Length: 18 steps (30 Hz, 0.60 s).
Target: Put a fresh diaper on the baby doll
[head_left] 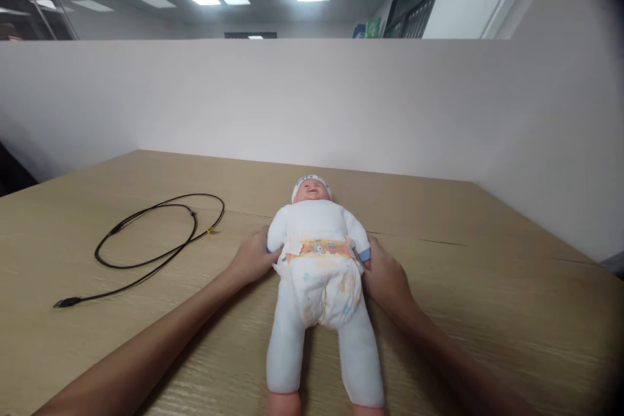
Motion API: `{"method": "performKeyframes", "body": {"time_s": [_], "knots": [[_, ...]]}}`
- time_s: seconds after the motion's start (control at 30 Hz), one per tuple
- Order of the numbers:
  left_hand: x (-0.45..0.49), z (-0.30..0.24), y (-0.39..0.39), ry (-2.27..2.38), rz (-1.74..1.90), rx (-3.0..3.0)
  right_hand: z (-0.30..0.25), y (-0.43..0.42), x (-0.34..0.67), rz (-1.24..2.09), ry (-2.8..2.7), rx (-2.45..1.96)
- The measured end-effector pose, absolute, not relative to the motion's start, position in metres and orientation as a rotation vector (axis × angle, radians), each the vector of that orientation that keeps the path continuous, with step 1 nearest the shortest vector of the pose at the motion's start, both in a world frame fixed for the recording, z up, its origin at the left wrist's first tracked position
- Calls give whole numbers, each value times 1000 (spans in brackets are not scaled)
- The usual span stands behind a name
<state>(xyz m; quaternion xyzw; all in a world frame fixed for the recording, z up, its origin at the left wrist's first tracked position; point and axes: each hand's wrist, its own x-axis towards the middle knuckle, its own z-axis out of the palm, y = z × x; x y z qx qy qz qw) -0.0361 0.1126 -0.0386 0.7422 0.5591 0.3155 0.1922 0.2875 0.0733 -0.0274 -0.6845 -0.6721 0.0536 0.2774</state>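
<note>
A baby doll [319, 221] in a white suit and a printed headband lies on its back on the table, feet toward me. Around its hips is a white diaper [322, 286] with an orange patterned waistband. My left hand [254, 257] is closed at the doll's side by the blue cuff on the left of the view. On the other side, my right hand [387, 273] grips the doll beside the other blue cuff. The doll's arms and the diaper's edges partly hide my fingertips.
A thin black cable [160, 264] with a plug end lies loosely coiled on the wooden table [487, 312] to the left. Behind the table stands a pale partition [292, 97]. A green package [373, 28] shows above its top edge.
</note>
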Motion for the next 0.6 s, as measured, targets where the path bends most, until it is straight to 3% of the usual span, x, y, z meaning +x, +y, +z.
{"method": "performKeyframes", "body": {"time_s": [0.3,0.47,0.6], "knots": [[-19,-6,62,1471,966,1911,-23,64,296,456,-1738,-1537],[-41,-11,-36,1308,1031,1871,-3,27,315,588,-1778,-1470],[-65,-44,-125,1260,820,1772,16,-50,348,473,-2012,-1374]]}}
